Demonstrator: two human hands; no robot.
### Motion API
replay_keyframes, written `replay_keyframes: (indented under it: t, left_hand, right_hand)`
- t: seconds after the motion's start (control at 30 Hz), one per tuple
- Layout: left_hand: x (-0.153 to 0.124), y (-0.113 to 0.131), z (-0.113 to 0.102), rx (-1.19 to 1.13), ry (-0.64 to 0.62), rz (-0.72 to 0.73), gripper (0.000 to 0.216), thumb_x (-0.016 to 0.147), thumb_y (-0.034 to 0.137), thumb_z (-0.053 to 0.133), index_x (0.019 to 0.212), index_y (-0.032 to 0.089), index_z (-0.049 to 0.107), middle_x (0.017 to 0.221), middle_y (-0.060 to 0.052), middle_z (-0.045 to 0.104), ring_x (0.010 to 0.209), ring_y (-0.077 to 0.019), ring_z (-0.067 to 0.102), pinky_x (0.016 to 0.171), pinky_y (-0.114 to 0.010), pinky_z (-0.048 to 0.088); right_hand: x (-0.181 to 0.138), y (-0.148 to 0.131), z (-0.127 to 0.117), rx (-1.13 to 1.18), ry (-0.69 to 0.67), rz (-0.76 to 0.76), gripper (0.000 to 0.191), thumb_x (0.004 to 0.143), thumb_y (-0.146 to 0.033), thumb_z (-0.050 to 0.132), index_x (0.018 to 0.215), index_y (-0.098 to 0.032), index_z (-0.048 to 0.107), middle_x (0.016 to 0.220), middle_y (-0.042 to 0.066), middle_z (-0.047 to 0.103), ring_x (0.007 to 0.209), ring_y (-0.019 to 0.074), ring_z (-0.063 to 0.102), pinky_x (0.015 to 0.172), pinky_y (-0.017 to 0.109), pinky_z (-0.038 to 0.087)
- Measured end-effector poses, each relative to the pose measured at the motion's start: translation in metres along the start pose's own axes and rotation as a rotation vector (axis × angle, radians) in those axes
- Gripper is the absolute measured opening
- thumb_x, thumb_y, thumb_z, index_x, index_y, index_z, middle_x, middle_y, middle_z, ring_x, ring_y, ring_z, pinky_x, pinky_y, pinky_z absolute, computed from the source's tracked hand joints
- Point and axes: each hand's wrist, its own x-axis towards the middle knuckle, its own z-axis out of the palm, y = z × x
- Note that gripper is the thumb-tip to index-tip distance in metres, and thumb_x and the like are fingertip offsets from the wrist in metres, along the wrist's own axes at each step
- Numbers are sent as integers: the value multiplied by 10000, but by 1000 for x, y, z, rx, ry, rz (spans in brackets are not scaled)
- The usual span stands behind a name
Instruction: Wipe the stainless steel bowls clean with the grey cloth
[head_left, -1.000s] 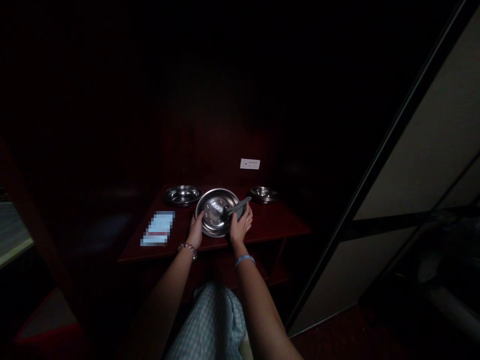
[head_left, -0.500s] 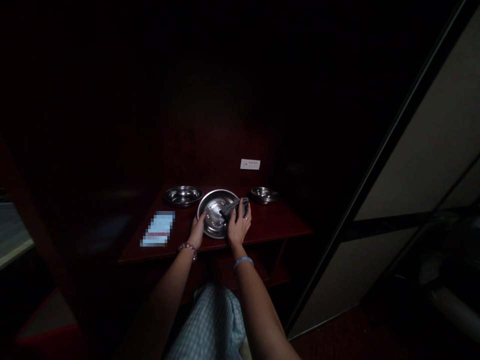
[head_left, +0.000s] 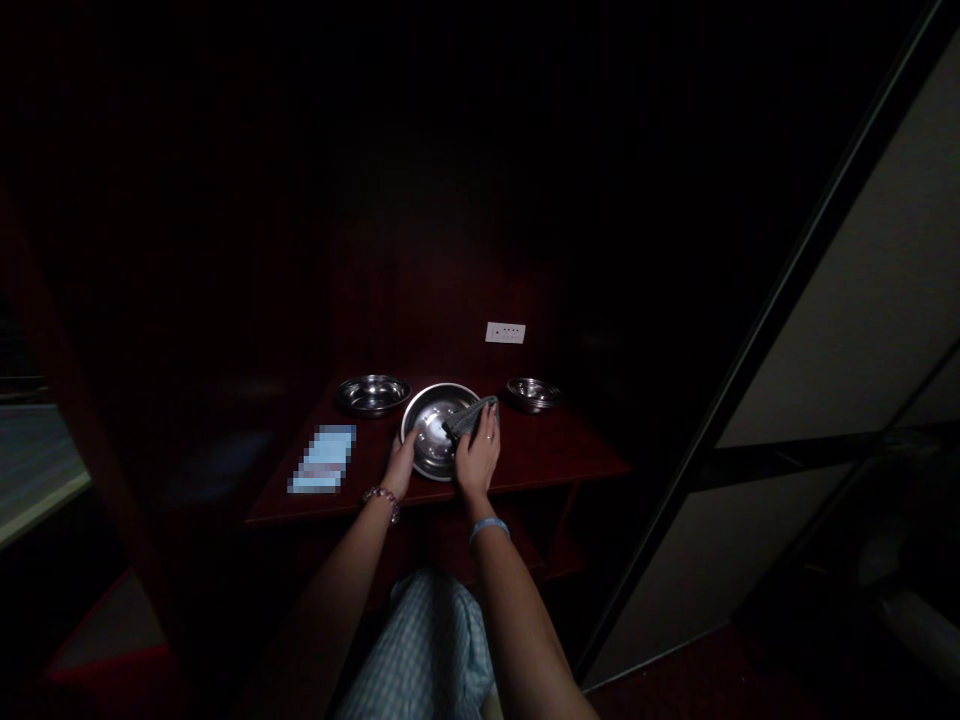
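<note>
A shiny steel bowl [head_left: 429,432] is tilted towards me over the front of the dark red desk. My left hand [head_left: 401,466] grips its left rim, thumb on the inside. On the right side, my right hand [head_left: 478,455] holds a grey cloth [head_left: 469,416] against the bowl's inner wall and rim. The fingers lie over the cloth, hiding part of it. A wide steel dish [head_left: 373,396] rests on the desk behind and to the left. To the right sits a small stack of steel bowls [head_left: 533,394].
A blurred-out bright rectangle [head_left: 324,460] lies on the left of the desk [head_left: 525,462]. A white power socket [head_left: 505,333] is on the back wall. Light panels [head_left: 840,330] stand to the right, and my knee in checked cloth [head_left: 420,640] is below the desk edge.
The whole view has shifted slightly. Both hands keep their hold, and the right fingers have changed position a little on the cloth at the bowl's right side.
</note>
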Motion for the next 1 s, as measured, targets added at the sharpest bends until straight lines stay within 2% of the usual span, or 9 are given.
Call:
replay_keyframes:
  t: [0.1,0.27,0.37,0.47,0.7,0.83,1.0]
  left_hand:
    - [1,0,-1,-1,-15,-5,239,878,320,671,1073,184,699,1189,-110,755,1244,-260,655,1140,-407,451]
    - [2,2,-1,-28,9,2,270,869,368,682,1068,188,705,1253,-118,738,1269,-273,643,1147,-416,445]
    - [0,4,-1,-68,22,19,305,865,376,684,1112,197,697,1298,-114,722,1301,-271,623,1150,-413,442]
    - [-2,4,-3,-84,-19,55,348,856,379,699,1162,213,689,1337,-94,707,1323,-257,608,1165,-405,425]
    - [-5,6,-1,-94,-53,24,387,835,378,739,1173,197,693,1334,-109,709,1301,-261,626,1168,-418,424]
    - [-8,10,3,-94,-11,-12,368,828,349,753,1150,177,705,1306,-127,724,1316,-274,619,1175,-431,417]
    - [-8,9,4,-99,-35,59,418,803,324,781,1188,188,693,1346,-119,706,1336,-268,604,1183,-420,408]
  right_hand:
    - [0,-3,-4,-1,-13,58,662,948,-259,388,1601,-157,357,1661,135,367,1417,292,451,1176,463,375]
    - [-1,-6,-9,71,7,244,597,998,-369,388,1570,-196,402,1496,151,562,1306,282,580,1061,408,469]
    - [0,-7,-10,68,-41,337,555,1019,-413,385,1529,-202,445,1395,147,649,1195,278,665,982,386,506]
    - [1,-8,-11,11,-102,394,517,1030,-415,397,1495,-199,465,1286,155,713,1087,287,717,912,384,523]
    - [2,-9,-10,-86,-155,425,412,1008,-334,444,1379,-160,490,1161,185,753,998,307,748,831,378,533]
    - [1,-8,-8,-70,-112,409,347,995,-300,418,1292,-136,492,1106,202,757,967,323,755,810,387,542]
    - [2,-4,-6,11,-54,388,324,978,-287,405,1241,-112,481,1096,233,749,945,341,753,796,401,548]
